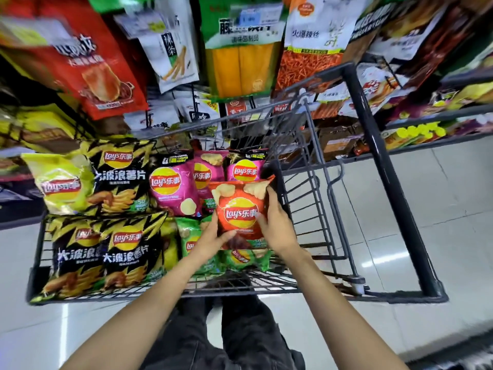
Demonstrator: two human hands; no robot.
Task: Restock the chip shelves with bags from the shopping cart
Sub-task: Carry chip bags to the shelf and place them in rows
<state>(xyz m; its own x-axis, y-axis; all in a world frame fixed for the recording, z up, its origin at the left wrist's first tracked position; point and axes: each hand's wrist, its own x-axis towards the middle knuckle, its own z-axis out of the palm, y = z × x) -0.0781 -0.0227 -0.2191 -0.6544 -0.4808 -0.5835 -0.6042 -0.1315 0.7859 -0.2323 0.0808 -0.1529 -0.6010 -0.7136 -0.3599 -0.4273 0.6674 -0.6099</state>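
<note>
Over the cart: a red chip bag point(241, 209) held above the shopping cart point(314, 198).
Left hand point(213, 236): fingers curled on its lower left edge.
Right hand point(274, 225): clasping its right side.

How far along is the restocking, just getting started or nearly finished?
Early or midway, by the look of it. Done: I can't tell; the chip shelves aren't clearly in view. In hand: both the left hand and right hand hold one red bag over the cart. Left: plenty, since black bags, pink bags, a yellow bag and green bags are in the cart.
</note>
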